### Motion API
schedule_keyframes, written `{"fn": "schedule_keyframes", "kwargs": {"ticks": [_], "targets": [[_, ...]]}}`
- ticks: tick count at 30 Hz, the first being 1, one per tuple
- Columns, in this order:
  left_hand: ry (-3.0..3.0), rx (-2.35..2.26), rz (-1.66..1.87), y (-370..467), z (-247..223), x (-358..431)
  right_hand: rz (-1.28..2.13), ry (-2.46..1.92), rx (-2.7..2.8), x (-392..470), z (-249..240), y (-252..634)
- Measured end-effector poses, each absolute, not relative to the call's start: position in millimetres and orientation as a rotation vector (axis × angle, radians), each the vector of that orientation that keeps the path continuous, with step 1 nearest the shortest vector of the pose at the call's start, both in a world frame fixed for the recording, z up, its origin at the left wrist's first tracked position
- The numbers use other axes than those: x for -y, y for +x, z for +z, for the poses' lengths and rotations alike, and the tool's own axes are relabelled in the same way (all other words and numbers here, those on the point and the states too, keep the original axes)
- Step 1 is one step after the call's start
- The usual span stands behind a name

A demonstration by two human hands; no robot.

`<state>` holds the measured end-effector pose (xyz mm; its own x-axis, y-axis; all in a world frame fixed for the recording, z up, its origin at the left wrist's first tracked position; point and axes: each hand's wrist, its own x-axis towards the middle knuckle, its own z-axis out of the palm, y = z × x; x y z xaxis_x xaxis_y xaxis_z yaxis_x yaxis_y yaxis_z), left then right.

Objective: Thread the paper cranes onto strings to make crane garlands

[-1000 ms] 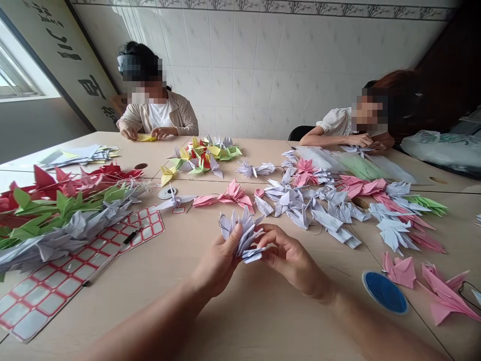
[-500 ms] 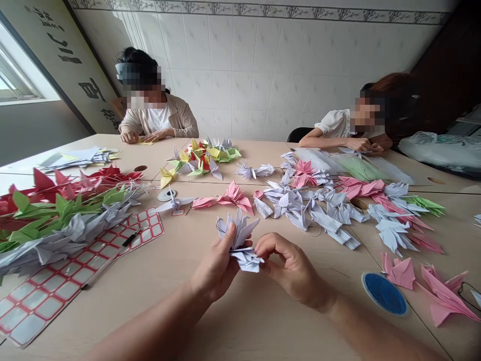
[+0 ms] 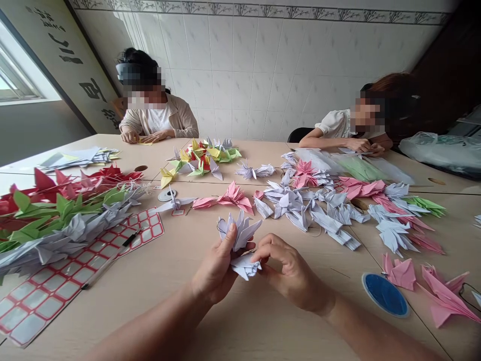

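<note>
My left hand (image 3: 218, 265) is closed around a bunch of pale lavender origami cranes (image 3: 239, 231), the thumb pressing on their near side. Folded wings fan upward above the fingers, and a dark loop of thread shows beside the thumb. Lower down, a stack of folded white-lavender paper (image 3: 246, 265) juts out from the same bunch. My right hand (image 3: 287, 268) pinches the right end of that stack between thumb and fingers. Just beyond my hands lie pink paper cranes (image 3: 233, 198) and a heap of lavender cranes (image 3: 287, 203).
On the left are strung red, green and lavender cranes (image 3: 63, 213) and red-bordered label sheets (image 3: 48, 296). A round blue container (image 3: 385, 294) and pink cranes (image 3: 443, 293) lie right. Across the table sit two people, one folding yellow paper (image 3: 146, 142); several colourful cranes (image 3: 203, 155) lie between them.
The lower folded stack has tilted downward and parted slightly from the upper wings. My right fingers have shifted a little to the left over its end.
</note>
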<state>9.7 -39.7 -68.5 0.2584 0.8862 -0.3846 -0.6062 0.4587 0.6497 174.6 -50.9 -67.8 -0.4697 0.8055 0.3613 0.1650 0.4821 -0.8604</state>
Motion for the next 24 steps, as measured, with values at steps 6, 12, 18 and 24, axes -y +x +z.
{"fn": "schedule_keyframes", "kwargs": {"ticks": [6,12,18,24], "targets": [[0.451,-0.779,1.087,6.4,-69.1,37.4,1.289,-0.867,1.525,43.4,-71.5,176.5],[0.69,-0.755,0.981,7.3,-69.2,43.3,1.454,-0.801,1.404,39.1,-72.0,175.8],[0.567,-0.74,0.993,7.3,-66.8,40.7,1.442,-0.856,1.371,39.4,-71.5,177.6],[0.773,-0.706,0.871,5.1,-72.2,45.6,1.393,-0.974,1.362,38.3,-75.2,176.2]]}}
